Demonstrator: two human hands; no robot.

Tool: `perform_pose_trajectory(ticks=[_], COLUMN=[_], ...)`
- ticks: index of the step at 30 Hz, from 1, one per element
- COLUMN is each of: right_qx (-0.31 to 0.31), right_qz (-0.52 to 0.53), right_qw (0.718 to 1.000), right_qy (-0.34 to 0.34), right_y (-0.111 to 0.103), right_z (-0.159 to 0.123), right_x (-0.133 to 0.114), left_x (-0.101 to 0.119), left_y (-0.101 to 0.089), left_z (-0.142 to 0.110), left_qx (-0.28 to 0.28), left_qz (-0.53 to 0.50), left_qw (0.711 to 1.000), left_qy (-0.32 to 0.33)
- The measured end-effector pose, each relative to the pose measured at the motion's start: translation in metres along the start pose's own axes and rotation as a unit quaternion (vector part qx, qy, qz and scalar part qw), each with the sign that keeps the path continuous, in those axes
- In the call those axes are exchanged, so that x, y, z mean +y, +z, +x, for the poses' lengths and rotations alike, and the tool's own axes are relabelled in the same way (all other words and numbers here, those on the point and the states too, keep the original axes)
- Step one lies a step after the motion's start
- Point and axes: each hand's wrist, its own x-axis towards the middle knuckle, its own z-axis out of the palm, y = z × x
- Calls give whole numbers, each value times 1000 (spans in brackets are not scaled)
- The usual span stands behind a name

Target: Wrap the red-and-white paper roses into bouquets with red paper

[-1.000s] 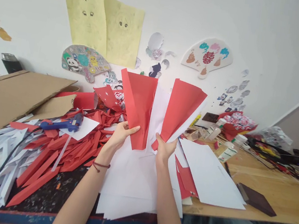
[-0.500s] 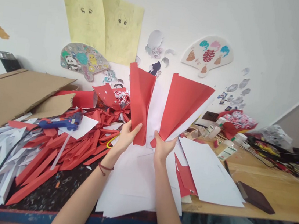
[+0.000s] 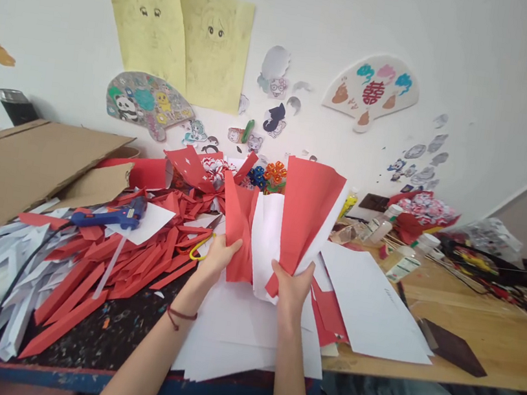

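Pinches red-and-white folded paper (image 3: 306, 213) low at either side with fingers of left hand (image 3: 219, 255) and right hand (image 3: 294, 285). Keep pressure light and even, sparing the folds.

Two bare hands (image 3: 219, 257) and two tall, creased red paper panels (image 3: 308, 210) are at centre. Two yellow paper sheets with pencil drawings (image 3: 162, 46) are at upper left. Two fan-shaped decorated boards (image 3: 374, 85) show, one at upper left and one at upper right. Two clear plastic bottles with white caps (image 3: 403, 266) are at right. There is one blue glue gun (image 3: 106, 218) at left, one dark cylindrical flask (image 3: 19, 109) at far left, one dark brown rectangular block (image 3: 453, 348) at lower right
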Motion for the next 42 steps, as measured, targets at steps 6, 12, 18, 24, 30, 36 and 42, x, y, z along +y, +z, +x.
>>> perform_pose_trajectory(ticks=[6,12,18,24,30,36,42], right_qx=[11,-5,-60,-50,-47,-51,-57], right_qz=[-54,-2,4,-52,-53,-43,-62], right_qw=[998,999,997,996,997,997,996], right_qy=[13,33,52,55,37,30,26], right_y=[-5,-2,-4,-1,2,0,2], right_z=[-27,-29,-28,-33,-35,-36,-37], right_x=[-10,-2,3,-4,-3,-4,-1], left_x=[7,18,8,2,16,13,11], left_y=[14,21,23,36,58,56,55], left_z=[-29,-37,-35,-49,-66,-60,-61], left_qx=[-85,-114,-108,39,27,72,75], left_qz=[-112,-56,97,445,624,622,623], left_qw=[988,991,989,889,778,774,774], left_qy=[-57,-37,6,101,68,100,87])
